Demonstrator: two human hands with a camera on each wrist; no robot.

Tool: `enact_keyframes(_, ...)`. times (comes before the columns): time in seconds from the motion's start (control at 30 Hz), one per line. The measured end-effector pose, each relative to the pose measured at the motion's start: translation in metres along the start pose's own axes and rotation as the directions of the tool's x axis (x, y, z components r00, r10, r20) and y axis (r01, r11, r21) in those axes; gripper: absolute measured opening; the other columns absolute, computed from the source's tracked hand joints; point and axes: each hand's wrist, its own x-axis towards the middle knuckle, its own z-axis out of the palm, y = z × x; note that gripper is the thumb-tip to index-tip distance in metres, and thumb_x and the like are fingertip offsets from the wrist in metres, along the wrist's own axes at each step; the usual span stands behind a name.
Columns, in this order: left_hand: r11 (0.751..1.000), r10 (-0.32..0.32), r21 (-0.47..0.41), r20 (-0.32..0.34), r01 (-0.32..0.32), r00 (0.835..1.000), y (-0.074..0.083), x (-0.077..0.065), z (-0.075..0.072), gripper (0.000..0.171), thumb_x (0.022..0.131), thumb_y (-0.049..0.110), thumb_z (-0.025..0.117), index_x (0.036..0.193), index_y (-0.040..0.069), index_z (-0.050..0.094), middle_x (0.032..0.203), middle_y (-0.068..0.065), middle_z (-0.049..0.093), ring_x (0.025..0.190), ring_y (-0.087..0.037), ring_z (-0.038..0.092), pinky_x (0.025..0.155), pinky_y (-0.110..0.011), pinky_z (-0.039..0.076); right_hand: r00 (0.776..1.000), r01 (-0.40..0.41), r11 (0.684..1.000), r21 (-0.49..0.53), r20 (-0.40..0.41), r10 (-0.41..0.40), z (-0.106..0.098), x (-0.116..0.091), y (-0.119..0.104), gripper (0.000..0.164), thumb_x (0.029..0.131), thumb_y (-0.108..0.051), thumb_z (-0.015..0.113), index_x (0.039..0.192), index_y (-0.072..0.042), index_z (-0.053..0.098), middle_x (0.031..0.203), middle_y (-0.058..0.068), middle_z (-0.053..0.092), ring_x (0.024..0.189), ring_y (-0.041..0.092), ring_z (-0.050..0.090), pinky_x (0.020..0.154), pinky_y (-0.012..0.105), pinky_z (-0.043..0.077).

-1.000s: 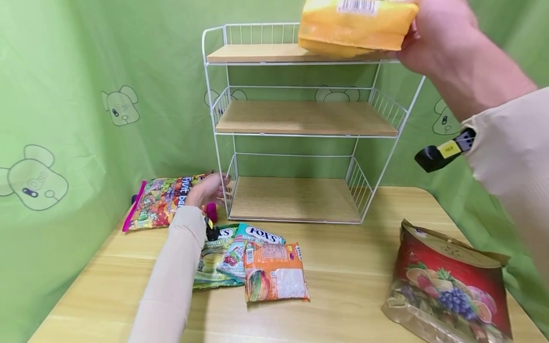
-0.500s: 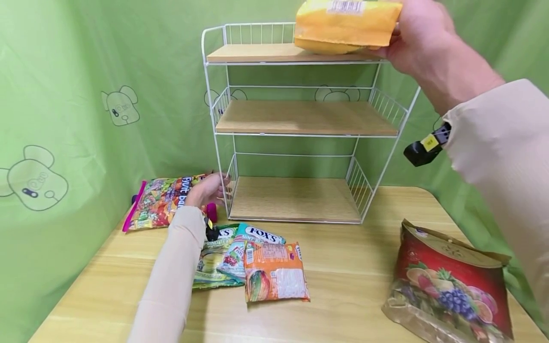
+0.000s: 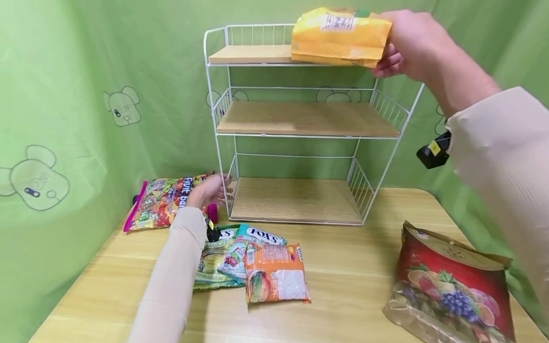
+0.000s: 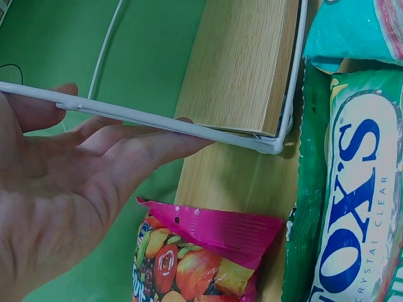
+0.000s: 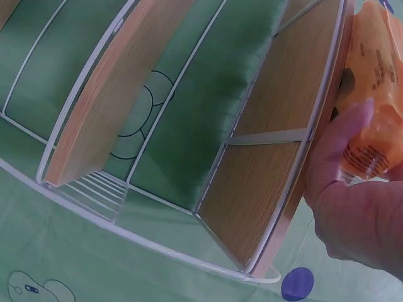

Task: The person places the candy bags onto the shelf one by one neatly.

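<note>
My right hand [image 3: 422,45] holds a yellow-orange snack bag [image 3: 340,38] by its right end, at the front of the top board of a white wire shelf rack [image 3: 306,118]. In the right wrist view, the thumb [image 5: 349,129] lies along the bag [image 5: 381,82] beside the board's edge. My left hand [image 3: 210,189] is at the rack's lower left post, its fingers extended. In the left wrist view, the white post [image 4: 145,119] crosses in front of this hand [image 4: 82,163], whose fingers reach toward the bottom board [image 4: 242,60].
Beside my left hand lies a colourful fruit candy bag [image 3: 160,202]. In front of the rack are a green candy bag [image 3: 216,257], a teal one [image 3: 236,252] and an orange one [image 3: 276,274], overlapping. A red and gold fruit bag [image 3: 450,286] stands at the right.
My right hand has moved left with the yellow bag, and both now sit slightly lower in the head view, over the top board's front. The left hand stays at the post.
</note>
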Motion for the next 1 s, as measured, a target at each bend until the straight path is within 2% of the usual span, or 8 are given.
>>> enact_keyframes(0.23,1.000,0.000,-0.006,-0.008,0.000,1.000,0.001,0.001,0.000,0.036,0.108,0.021,0.036,0.139,0.003,0.039,0.113,-0.019,0.051,0.097,-0.032,0.060,0.107,-0.060,0.046,0.999,-0.004,0.945,-0.326,0.039,0.017,-0.011,-0.007,0.001,0.056,0.095,-0.069,0.051,0.124,-0.021,0.055,0.079,0.003,0.064,0.066,0.021,0.066,0.066,0.036,0.064)
enact_keyframes(0.33,1.000,0.001,-0.004,-0.007,-0.001,1.000,0.001,0.001,-0.001,0.037,0.108,0.021,0.036,0.140,0.002,0.038,0.115,-0.020,0.051,0.102,-0.035,0.060,0.108,-0.060,0.046,1.000,-0.011,0.944,-0.329,0.014,0.017,-0.011,-0.009,0.003,0.060,0.095,-0.069,0.047,0.124,-0.017,0.055,0.081,0.002,0.064,0.069,0.020,0.067,0.068,0.035,0.064)
enact_keyframes(0.5,1.000,-0.001,-0.013,-0.014,0.000,1.000,-0.001,0.002,-0.001,0.035,0.108,0.021,0.037,0.138,0.002,0.039,0.117,-0.021,0.052,0.102,-0.036,0.062,0.109,-0.060,0.046,0.996,0.020,0.939,-0.342,-0.072,-0.048,-0.007,-0.018,0.007,0.056,0.102,-0.065,0.028,0.119,-0.017,0.051,0.087,-0.003,0.066,0.075,0.016,0.070,0.069,0.028,0.062)
enact_keyframes(0.6,1.000,-0.004,-0.021,-0.014,0.003,1.000,-0.002,0.003,0.000,0.033,0.107,0.020,0.038,0.135,0.002,0.040,0.117,-0.022,0.051,0.103,-0.037,0.062,0.108,-0.060,0.046,0.976,0.082,0.918,-0.388,-0.153,-0.152,0.000,-0.031,0.010,0.045,0.103,-0.063,0.026,0.113,-0.024,0.047,0.096,-0.005,0.063,0.080,0.013,0.066,0.067,0.022,0.059)
enact_keyframes(0.67,1.000,-0.003,-0.023,-0.011,0.003,1.000,-0.002,0.004,0.000,0.035,0.107,0.020,0.038,0.137,0.001,0.039,0.119,-0.023,0.051,0.103,-0.037,0.062,0.108,-0.061,0.046,0.949,0.128,0.883,-0.453,-0.202,-0.241,0.006,-0.042,0.013,0.039,0.103,-0.062,0.026,0.112,-0.028,0.043,0.106,-0.001,0.059,0.086,0.013,0.060,0.069,0.022,0.055)
enact_keyframes(0.8,1.000,0.003,-0.014,-0.009,-0.003,1.000,0.000,0.006,0.001,0.039,0.107,0.021,0.039,0.140,0.001,0.038,0.118,-0.023,0.051,0.101,-0.036,0.062,0.106,-0.060,0.047,0.885,0.208,0.798,-0.565,-0.238,-0.400,0.019,-0.060,0.023,0.057,0.102,-0.064,0.029,0.134,-0.019,0.042,0.118,0.010,0.056,0.090,0.015,0.052,0.074,0.029,0.046)
enact_keyframes(0.9,1.000,0.002,-0.006,-0.004,-0.003,1.000,0.000,0.006,0.001,0.040,0.108,0.021,0.038,0.142,0.002,0.037,0.118,-0.022,0.051,0.098,-0.034,0.063,0.105,-0.059,0.048,0.878,0.225,0.760,-0.610,-0.211,-0.429,0.030,-0.069,0.030,0.080,0.100,-0.066,0.038,0.152,-0.006,0.029,0.133,0.019,0.055,0.102,0.022,0.054,0.084,0.035,0.047)
enact_keyframes(1.0,1.000,0.001,-0.009,0.000,-0.001,1.000,-0.001,0.005,0.001,0.041,0.108,0.021,0.038,0.143,0.000,0.036,0.119,-0.022,0.050,0.100,-0.034,0.062,0.107,-0.059,0.047,0.888,0.222,0.746,-0.628,-0.185,-0.420,0.041,-0.073,0.036,0.082,0.101,-0.061,0.042,0.158,-0.006,0.019,0.152,0.021,0.045,0.124,0.030,0.054,0.101,0.043,0.050)
